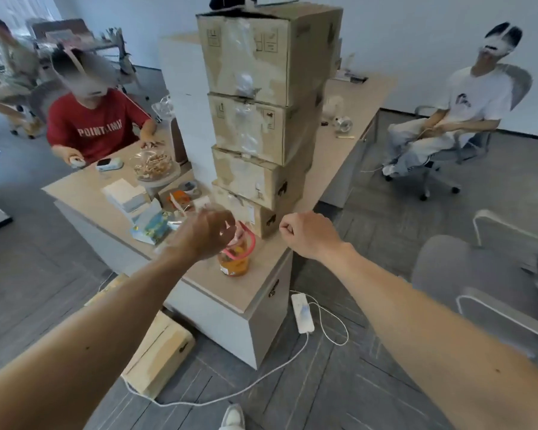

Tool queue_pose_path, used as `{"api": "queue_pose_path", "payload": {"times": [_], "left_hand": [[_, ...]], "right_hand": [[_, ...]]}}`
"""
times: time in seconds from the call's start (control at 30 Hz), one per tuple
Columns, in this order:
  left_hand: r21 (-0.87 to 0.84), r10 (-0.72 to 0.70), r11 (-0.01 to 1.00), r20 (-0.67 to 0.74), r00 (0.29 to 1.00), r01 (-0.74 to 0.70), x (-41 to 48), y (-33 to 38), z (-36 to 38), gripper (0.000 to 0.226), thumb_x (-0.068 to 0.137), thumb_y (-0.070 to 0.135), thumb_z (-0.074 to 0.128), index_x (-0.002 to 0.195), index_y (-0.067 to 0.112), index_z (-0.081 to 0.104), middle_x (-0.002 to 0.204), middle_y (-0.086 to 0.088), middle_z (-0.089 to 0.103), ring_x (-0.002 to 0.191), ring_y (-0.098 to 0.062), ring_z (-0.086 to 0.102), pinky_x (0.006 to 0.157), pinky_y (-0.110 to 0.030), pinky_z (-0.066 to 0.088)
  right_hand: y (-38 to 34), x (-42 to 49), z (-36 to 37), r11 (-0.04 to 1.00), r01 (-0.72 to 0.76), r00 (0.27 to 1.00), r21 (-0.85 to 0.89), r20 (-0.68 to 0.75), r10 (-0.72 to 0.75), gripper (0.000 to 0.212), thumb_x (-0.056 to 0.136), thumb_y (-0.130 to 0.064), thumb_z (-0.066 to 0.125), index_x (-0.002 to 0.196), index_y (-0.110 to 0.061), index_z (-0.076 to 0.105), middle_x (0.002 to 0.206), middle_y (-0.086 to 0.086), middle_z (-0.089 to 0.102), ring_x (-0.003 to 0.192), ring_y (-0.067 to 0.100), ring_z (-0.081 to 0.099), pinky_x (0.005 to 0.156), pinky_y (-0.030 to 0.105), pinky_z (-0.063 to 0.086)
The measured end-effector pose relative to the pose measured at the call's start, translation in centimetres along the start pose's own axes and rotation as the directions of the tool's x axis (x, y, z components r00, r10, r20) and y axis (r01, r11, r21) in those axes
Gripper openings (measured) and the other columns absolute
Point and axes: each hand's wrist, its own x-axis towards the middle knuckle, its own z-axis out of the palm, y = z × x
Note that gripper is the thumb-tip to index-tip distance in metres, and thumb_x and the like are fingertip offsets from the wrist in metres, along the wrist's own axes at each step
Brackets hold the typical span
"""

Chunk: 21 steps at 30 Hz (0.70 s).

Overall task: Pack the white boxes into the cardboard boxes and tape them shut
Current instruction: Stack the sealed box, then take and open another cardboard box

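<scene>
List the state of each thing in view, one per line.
cardboard boxes, stacked four high on the desk.
left hand, fingers curled; contents unclear.
right hand, a fist, holding nothing visible.
jar, upright on the desk corner.
power strip, lying on the floor.
white boxes, piled on the desk.

Matt, scuffed cardboard boxes (261, 125) with glossy tape; wood-look desk (230, 287).

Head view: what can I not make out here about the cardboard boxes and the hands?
All in the head view:
- Cardboard boxes: shut, so their contents are hidden.
- Left hand: motion blur; unclear whether it pinches anything.
- Orange jar: top partly hidden behind the left hand.
- White stack: mostly hidden behind the cardboard boxes.
</scene>
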Motion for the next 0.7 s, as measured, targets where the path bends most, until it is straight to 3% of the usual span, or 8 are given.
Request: {"api": "queue_pose_path", "payload": {"times": [0.1, 0.2, 0.33, 0.5, 0.7], "left_hand": [[0.049, 0.009, 0.999, -0.031, 0.999, -0.007, 3.6, 2.8, -1.4, 0.013, 0.093, 0.031, 0.059, 0.096, 0.023, 0.069, 0.087, 0.007, 0.072, 0.071, -0.016, 0.067, 0.059, -0.029, 0.053], [0.081, 0.036, 0.996, -0.07, 0.997, -0.03, 7.8, 4.4, -3.5, 0.014, 0.093, 0.034, 0.058, 0.097, 0.025, 0.068, 0.087, 0.008, 0.072, 0.071, -0.015, 0.067, 0.064, -0.034, 0.058], [0.111, 0.054, 0.993, -0.218, 0.974, -0.03, 14.7, 5.3, -7.2, 0.015, 0.093, 0.036, 0.06, 0.096, 0.024, 0.069, 0.085, 0.007, 0.072, 0.069, -0.014, 0.066, 0.064, -0.029, 0.052], [0.095, -0.002, 0.994, -0.419, 0.908, 0.046, 23.4, 5.7, -13.1, 0.025, 0.096, 0.042, 0.056, 0.1, 0.021, 0.068, 0.086, 0.003, 0.072, 0.07, -0.02, 0.066, 0.067, -0.035, 0.054], [0.137, 0.033, 0.989, -0.615, 0.788, 0.065, 30.0, 5.7, -18.5, 0.031, 0.098, 0.042, 0.052, 0.103, 0.015, 0.066, 0.09, -0.006, 0.073, 0.074, -0.026, 0.067, 0.067, -0.036, 0.053]], "right_hand": [[3.3, 0.7, -3.8, 0.999, 0.018, 0.998, -0.041, -0.055, -0.02, 0.028, 0.097, -0.026, 0.044, 0.086, -0.017, 0.067, 0.08, 0.002, 0.068, 0.069, 0.023, 0.061, 0.064, 0.037, 0.054], [5.9, 3.4, -7.5, 0.994, 0.046, 0.993, -0.099, -0.106, -0.057, 0.028, 0.097, -0.027, 0.044, 0.082, -0.016, 0.065, 0.075, 0.001, 0.067, 0.065, 0.022, 0.061, 0.064, 0.036, 0.054], [8.6, 8.9, -12.9, 0.977, 0.082, 0.978, -0.196, -0.172, -0.117, 0.025, 0.094, -0.025, 0.046, 0.079, -0.018, 0.064, 0.069, 0.0, 0.063, 0.062, 0.021, 0.06, 0.058, 0.034, 0.05], [9.9, 16.0, -21.7, 0.944, 0.149, 0.934, -0.295, -0.272, -0.233, 0.025, 0.094, -0.018, 0.046, 0.076, -0.015, 0.063, 0.065, 0.002, 0.061, 0.055, 0.013, 0.048, 0.055, 0.03, 0.04], [10.4, 24.2, -28.8, 0.919, 0.247, 0.828, -0.308, -0.425, -0.365, 0.028, 0.095, -0.021, 0.045, 0.075, -0.014, 0.063, 0.066, -0.001, 0.062, 0.06, 0.018, 0.06, 0.058, 0.03, 0.048]]}}
